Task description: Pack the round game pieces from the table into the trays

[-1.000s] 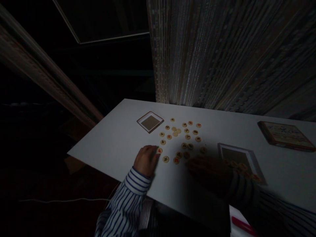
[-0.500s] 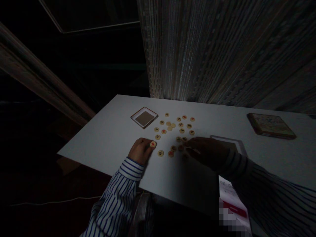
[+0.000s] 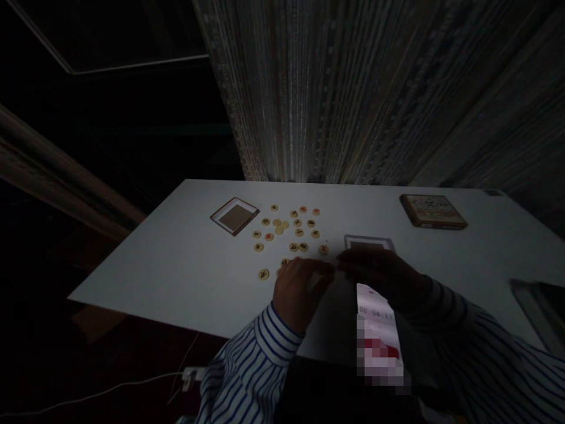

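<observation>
- Pieces (image 3: 279, 231) are spread over the middle of the surface (image 3: 176, 277), the nearest partly hidden by the left hand (image 3: 298, 288).
- Nearest, a lit screen (image 3: 376, 313) shows a timer below the right hand (image 3: 388, 274).
- Both hands are fingertip to fingertip, nearly meeting: left curled, thumb and forefinger parted; right with fingers bent. Whether either grips a piece, I cannot tell.
- Step in hand, I judge: handling pieces with both hands together. Next move calls for a light pinch, sparing neighbouring pieces.
- Behind the right hand, a right tray (image 3: 371, 239), partly covered.
- Farther, a left tray (image 3: 237, 218), then a box (image 3: 432, 211) and curtain (image 3: 309, 88).
</observation>
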Demonstrator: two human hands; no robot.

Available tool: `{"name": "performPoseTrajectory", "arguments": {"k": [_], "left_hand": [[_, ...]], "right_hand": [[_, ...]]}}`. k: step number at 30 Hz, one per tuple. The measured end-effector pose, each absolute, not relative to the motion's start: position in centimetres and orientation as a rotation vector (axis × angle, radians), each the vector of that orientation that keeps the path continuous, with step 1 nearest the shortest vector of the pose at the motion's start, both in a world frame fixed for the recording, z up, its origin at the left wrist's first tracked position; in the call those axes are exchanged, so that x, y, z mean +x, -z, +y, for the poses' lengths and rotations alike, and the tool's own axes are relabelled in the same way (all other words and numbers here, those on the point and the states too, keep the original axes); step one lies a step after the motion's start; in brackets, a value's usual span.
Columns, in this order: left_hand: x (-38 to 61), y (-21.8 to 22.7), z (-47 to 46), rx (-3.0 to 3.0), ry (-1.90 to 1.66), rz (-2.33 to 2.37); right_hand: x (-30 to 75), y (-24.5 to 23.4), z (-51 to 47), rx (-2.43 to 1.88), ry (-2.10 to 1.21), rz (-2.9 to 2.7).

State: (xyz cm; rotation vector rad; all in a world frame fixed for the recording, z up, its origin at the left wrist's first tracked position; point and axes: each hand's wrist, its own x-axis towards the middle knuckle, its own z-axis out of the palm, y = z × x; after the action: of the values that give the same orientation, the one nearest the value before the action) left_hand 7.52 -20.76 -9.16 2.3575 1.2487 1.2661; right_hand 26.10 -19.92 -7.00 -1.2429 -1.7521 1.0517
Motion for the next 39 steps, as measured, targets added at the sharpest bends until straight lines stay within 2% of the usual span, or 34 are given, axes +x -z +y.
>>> {"name": "performPoseTrajectory", "arguments": {"k": [3,9,21,27,34,39], "left_hand": [[9.3,9.4,-21.1,2.32,-1.281,1.242],[11.4,9.4,-21.8,2.171,-1.233,1.224],[13.2,8.9,-20.8,1.154,-0.791,0.971],[14.8,9.4,-21.0,0.901,-0.787,0.882],[16.8,9.8,-20.5,0.959,-0.776,0.904],[16.1,10.3,-19.9,1.377,-0.897,1.165]], "right_hand": [[26.5,7.1,-20.8,-1.24,-1.165,-1.663],[27.9,6.9,-21.6,-1.203,-1.116,-1.641],[30.1,7.8,-22.1,-1.178,-0.83,-1.865],[31.5,10.0,-22.8,-1.119,-0.627,-1.907],[33.5,10.2,-22.5,-1.059,-0.273,-2.046],[36.6,9.4,-21.1,-1.406,-0.128,-2.232]]}}
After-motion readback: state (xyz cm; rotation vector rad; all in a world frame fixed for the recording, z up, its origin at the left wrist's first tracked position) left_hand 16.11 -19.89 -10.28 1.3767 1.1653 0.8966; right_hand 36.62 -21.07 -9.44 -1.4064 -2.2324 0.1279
